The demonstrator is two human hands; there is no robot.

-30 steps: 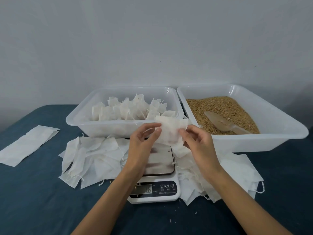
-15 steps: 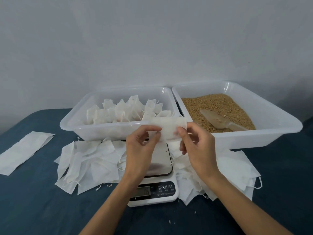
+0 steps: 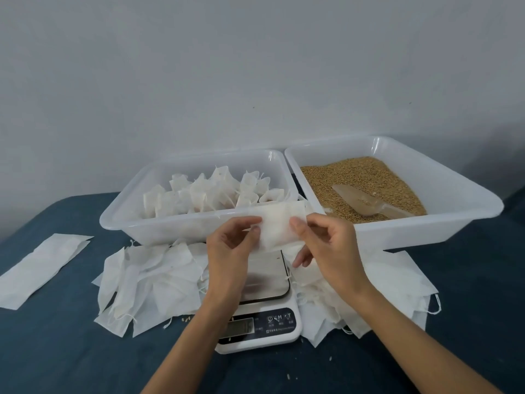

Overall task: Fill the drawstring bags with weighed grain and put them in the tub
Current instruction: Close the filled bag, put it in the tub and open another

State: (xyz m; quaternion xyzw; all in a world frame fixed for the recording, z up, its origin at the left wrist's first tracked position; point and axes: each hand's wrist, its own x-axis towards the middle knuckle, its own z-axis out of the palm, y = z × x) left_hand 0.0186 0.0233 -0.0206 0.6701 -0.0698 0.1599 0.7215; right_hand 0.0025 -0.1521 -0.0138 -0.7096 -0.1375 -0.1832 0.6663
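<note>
Holding one limp, featherlight drawstring bag [image 3: 279,223] at centre frame, left hand [image 3: 230,251] and right hand [image 3: 326,251] each pinch an edge; best grip is its mouth hem.

White empty bag [image 3: 277,226] held flat above scale.

Bag tub [image 3: 159,223] left of grain tub [image 3: 454,223] — scale [image 3: 264,322] in front (bags [image 3: 147,282] flanking)

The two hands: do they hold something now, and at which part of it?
Yes, one white drawstring bag, above the scale. The left hand pinches its left part, the right hand its right part.
</note>
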